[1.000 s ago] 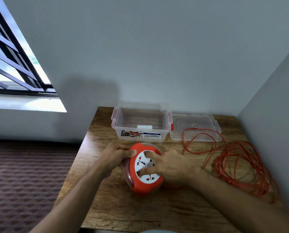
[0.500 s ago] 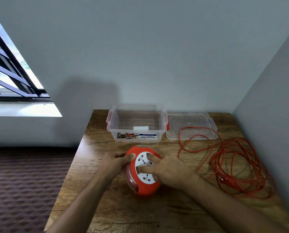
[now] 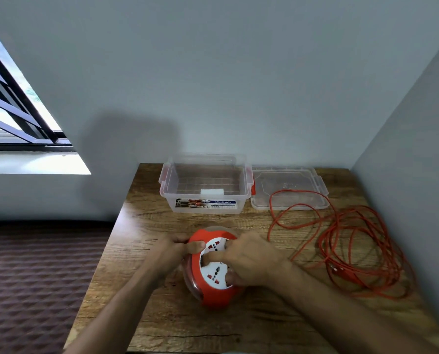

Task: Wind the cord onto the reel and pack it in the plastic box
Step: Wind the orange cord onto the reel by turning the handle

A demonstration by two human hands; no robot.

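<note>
Since the earlier frames, both hands have stayed on the reel [image 3: 214,290] while the right hand's fingers have shifted across its white socket face; the loose cord has not visibly shortened. At the far left, a barred window [image 3: 14,108] admits daylight above a dark patterned floor [image 3: 34,277]. Moving right onto the wooden table [image 3: 162,328], the left hand [image 3: 171,254] grips the reel's rim at about its 10 o'clock, fingers curled behind the orange edge and thumb pressed on the front. The orange reel stands tilted on its edge at the table's centre, its white face with sockets turned up toward the camera. At 12 o'clock from the reel, well apart from it, the clear plastic box [image 3: 205,203] sits open against the wall, a labelled sticker on its near wall and red latches at both ends. The right hand [image 3: 251,259] lies over the right half of the reel's face, index finger extended across the white disc and the other fingers curled at the disc; whether they grasp a knob cannot be told. Just right of the box, at about 1 o'clock from the reel, the clear lid [image 3: 290,180] lies flat. The orange cord [image 3: 361,251] sprawls in loose loops at 3 o'clock from the reel, one loop lying over the lid's near edge.
</note>
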